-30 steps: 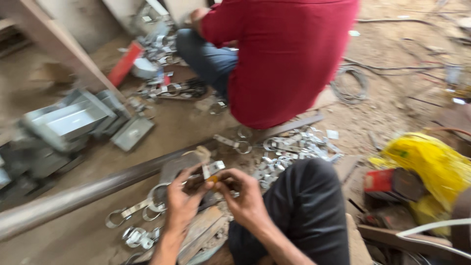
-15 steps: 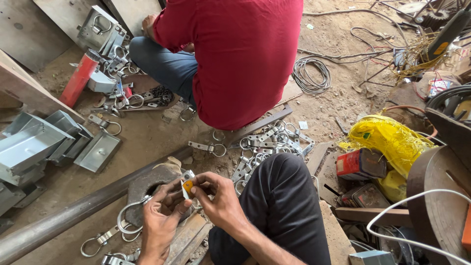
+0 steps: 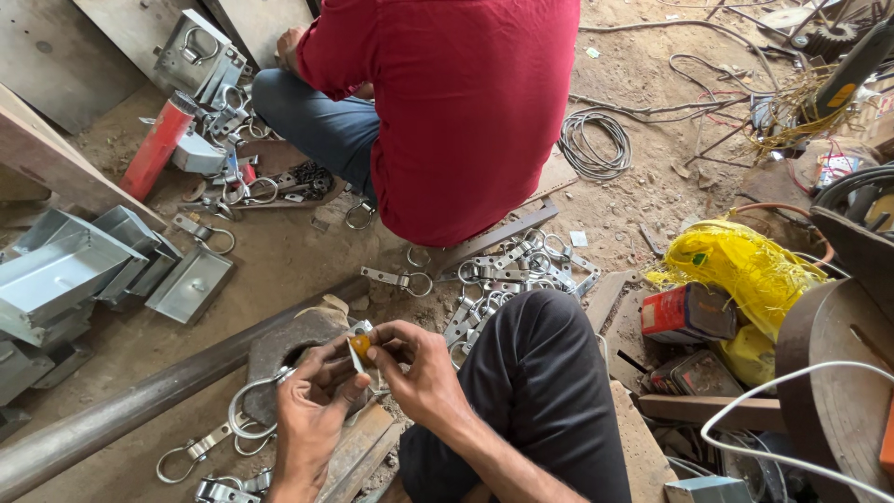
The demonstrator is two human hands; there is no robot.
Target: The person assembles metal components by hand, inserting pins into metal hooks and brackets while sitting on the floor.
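My left hand [image 3: 312, 401] and right hand [image 3: 419, 368] have come closer together than a moment ago, both sets of fingers clenched on a small metal clamp [image 3: 358, 346] with an orange piece. It sits near me, above the steel pipe [image 3: 121, 414], so I judge I'm mid-fitting.

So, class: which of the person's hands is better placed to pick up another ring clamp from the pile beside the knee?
Probably the right hand: it sits nearer the pile by the knee. The left hand is farther off and grips a ring clamp. Both pinch a small orange piece.
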